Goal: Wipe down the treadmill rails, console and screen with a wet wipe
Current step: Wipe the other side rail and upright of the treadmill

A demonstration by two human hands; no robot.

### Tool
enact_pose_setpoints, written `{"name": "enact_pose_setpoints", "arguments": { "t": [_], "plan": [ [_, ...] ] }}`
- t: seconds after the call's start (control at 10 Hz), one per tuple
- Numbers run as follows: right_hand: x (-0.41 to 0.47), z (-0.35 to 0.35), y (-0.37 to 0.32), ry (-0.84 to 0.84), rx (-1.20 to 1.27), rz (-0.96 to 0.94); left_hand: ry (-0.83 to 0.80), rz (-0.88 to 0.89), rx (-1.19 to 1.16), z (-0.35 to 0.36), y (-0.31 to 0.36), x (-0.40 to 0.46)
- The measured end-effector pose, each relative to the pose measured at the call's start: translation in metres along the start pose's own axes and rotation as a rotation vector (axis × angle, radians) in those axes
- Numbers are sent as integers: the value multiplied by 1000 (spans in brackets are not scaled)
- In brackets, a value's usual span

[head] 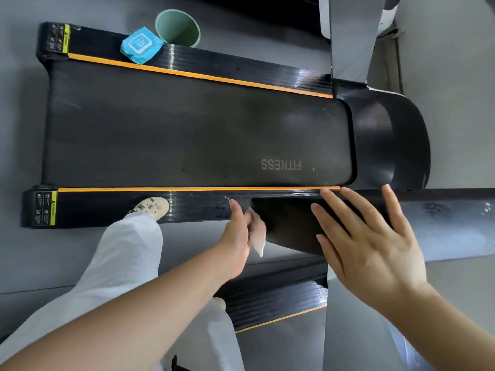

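So the left hand (pixel 237 231) pinches a white wet wipe (pixel 257 232) against the end of the treadmill's near handrail (pixel 289 226). Right hand (pixel 367 242) lies flat, fingers spread, on that rail. The blue wipes pack (pixel 141 44) sits on the far side rail (pixel 214 65).

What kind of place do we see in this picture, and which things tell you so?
Most likely a gym or home workout room. A treadmill fills the view: its black belt carries the word FITNESS, with orange-edged side rails. A second similar rail lies nearby, which suggests a gym. The floor is plain grey.
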State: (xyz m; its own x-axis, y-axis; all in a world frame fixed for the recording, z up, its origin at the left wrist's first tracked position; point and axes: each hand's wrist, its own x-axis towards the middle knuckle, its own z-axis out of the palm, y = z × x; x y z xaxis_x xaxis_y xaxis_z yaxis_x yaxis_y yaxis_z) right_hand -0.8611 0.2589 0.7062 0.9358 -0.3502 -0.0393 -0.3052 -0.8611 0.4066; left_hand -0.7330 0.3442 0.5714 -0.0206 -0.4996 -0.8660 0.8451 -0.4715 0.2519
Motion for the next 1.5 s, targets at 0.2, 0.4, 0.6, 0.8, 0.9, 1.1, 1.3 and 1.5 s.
{"name": "enact_pose_setpoints", "arguments": {
  "t": [0.2, 0.4, 0.6, 0.8, 0.9, 1.1, 1.3, 1.5],
  "plan": [
    [-2, 2, -1, 49, 14, 10, -189, -184, -183, -22, 25, 24],
    [0, 3, -1, 76, 19, 17, -220, -293, -85, -23, 57, 35],
    [0, 4, 0, 80, 38, 19, -114, -242, 122, -22, 60, 47],
    [-1, 4, -1, 76, 58, 28, -103, -80, 380, -28, 50, 47],
    [-1, 4, -1, 83, 62, 30, 12, 64, 561, -28, 47, 48],
    [-1, 4, -2, 93, 59, 32, 377, 518, 883, -12, 41, 59],
    [-1, 4, -2, 89, 65, 30, 279, 445, 728, -10, 27, 63],
    [-1, 5, -1, 99, 62, 33, 17, 120, 85, -14, 31, 38]
  ]
}}
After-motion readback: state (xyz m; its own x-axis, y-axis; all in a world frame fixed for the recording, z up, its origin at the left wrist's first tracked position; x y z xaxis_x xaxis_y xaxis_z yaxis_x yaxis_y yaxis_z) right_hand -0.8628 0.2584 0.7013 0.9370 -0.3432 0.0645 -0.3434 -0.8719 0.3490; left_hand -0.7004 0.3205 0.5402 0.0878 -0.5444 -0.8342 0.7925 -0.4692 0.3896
